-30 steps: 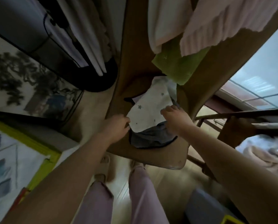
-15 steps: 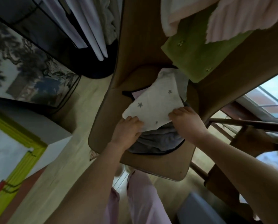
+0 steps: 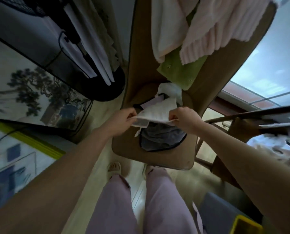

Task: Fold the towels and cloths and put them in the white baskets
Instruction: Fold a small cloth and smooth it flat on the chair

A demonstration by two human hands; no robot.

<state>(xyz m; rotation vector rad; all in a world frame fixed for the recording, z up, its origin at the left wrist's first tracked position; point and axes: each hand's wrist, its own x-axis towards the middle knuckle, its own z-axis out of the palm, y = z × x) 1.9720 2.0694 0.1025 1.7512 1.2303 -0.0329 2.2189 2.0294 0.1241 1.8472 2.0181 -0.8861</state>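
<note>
Head view, looking down past both forearms. The left hand (image 3: 124, 118) and the right hand (image 3: 181, 118) each pinch a near corner of a small white cloth with faint star print (image 3: 155, 110), fingers curled over its edge; the cloth is lifted off a grey-blue cloth with dark piping (image 3: 162, 138) that lies on the seat of a brown wooden chair (image 3: 157, 157). The far end of the white cloth trails down toward a crumpled white piece (image 3: 170, 89) at the back of the seat; whether the two are one item cannot be told. Over the chair back hang a green towel (image 3: 179, 71), a pink ribbed towel (image 3: 217, 31) and a cream towel (image 3: 166, 27). No white basket can be made out in this view; a pale heap (image 3: 274, 149) at right is too blurred to identify.

Risks, as judged: (a) the trailing far end may snag the crumpled piece or drag the grey-blue cloth off the seat as the white cloth rises; (b) with only two corners pinched, the limp fabric may sag unevenly, so a fold made in the air would come out skewed; (c) a raised arm could brush the green towel, which hangs lowest, and pull it down
</note>
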